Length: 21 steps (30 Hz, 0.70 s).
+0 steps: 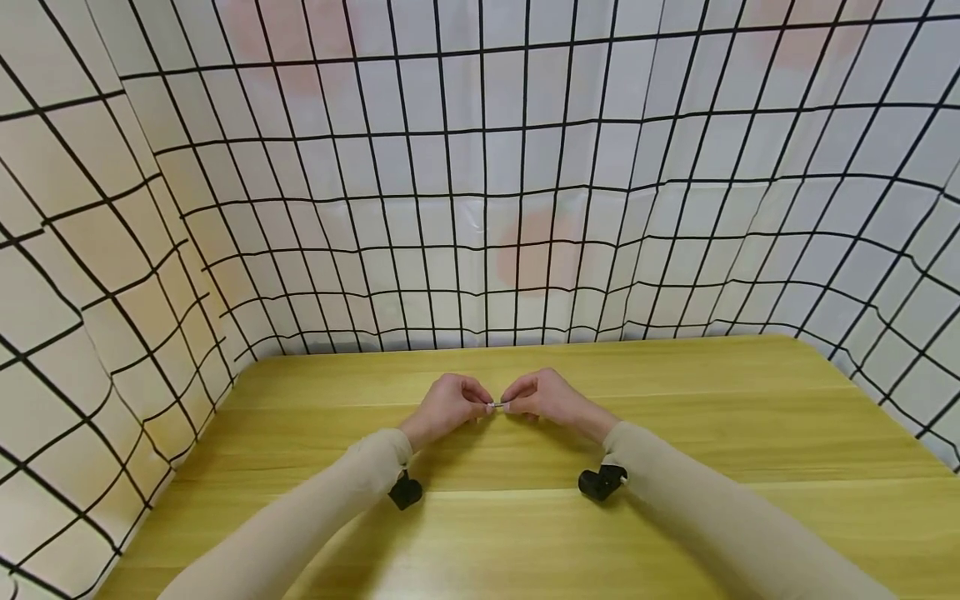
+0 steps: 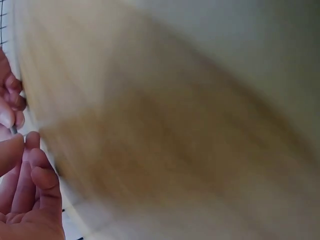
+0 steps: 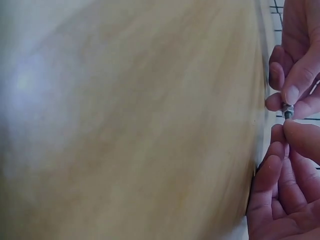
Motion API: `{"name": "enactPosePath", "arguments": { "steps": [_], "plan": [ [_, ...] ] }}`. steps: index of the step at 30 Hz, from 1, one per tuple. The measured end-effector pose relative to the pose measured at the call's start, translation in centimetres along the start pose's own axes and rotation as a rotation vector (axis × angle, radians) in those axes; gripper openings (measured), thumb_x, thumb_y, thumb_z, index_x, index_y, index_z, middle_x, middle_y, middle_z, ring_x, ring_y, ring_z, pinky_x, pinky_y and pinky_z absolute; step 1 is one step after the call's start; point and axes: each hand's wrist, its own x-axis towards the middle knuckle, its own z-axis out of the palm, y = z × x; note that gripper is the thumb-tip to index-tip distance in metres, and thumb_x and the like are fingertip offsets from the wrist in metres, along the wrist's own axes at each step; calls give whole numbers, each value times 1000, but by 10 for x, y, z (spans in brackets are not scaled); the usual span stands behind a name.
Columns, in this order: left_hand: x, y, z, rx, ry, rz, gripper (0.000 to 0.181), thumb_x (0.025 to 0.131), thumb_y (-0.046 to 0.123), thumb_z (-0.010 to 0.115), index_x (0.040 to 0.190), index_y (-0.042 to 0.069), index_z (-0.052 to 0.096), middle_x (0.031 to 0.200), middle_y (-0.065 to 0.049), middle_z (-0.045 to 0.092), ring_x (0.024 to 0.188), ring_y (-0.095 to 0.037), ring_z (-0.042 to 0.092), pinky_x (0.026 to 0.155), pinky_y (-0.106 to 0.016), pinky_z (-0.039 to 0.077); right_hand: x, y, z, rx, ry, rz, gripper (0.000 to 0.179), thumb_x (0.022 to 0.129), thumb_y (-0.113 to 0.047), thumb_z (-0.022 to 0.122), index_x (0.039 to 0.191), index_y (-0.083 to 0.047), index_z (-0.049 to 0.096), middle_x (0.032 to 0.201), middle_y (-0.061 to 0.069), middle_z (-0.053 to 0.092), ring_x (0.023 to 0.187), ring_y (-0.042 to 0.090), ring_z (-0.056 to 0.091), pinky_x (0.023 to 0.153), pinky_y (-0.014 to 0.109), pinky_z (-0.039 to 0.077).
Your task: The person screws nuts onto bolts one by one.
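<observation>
Both hands meet above the middle of the table, fingertips almost touching. Between them is a small metal bolt [image 3: 288,115], with what looks like a hex nut [image 3: 287,108] on it. My left hand [image 1: 447,406] pinches the nut end between thumb and index finger. From the other side, thumb and index finger of my right hand [image 1: 550,397] pinch the bolt's other end. Only a short stretch of metal shows between the fingertips; the rest is hidden by them. In the left wrist view, just a dark sliver of the bolt [image 2: 14,129] appears.
A yellow wood-grain table [image 1: 495,533] lies under both forearms. White sheeting with a black grid [image 1: 465,217] rises behind it and along both sides. Small black cameras are strapped beneath the left wrist [image 1: 406,491] and the right wrist [image 1: 602,482].
</observation>
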Motion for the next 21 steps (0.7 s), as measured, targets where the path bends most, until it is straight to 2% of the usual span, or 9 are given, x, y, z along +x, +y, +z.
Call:
{"name": "enactPosePath", "arguments": {
  "steps": [7, 14, 21],
  "plan": [
    [-2, -2, 1, -63, 9, -23, 6, 84, -2, 74, 90, -2, 73, 79, -8, 70, 63, -9, 55, 58, -21, 46, -1, -5, 2, -24, -11, -7, 13, 89, -8, 72, 98, 0, 74, 86, 8, 73, 71, 15, 61, 62, 29, 51],
    [-3, -5, 5, 24, 23, 16, 4, 85, 1, 75, 89, -1, 74, 81, -5, 69, 68, -8, 54, 63, -22, 46, -2, -3, 4, -76, -3, -11, 8, 88, -8, 72, 94, -3, 74, 84, 4, 72, 70, 14, 59, 62, 30, 51],
    [-2, -4, 7, 40, 13, -8, 4, 84, 0, 76, 86, -3, 75, 77, -6, 68, 64, -8, 50, 59, -21, 42, -2, -3, 4, -129, -15, -16, 4, 88, -8, 73, 91, -7, 74, 83, 0, 70, 71, 14, 57, 63, 29, 49]
  ]
}}
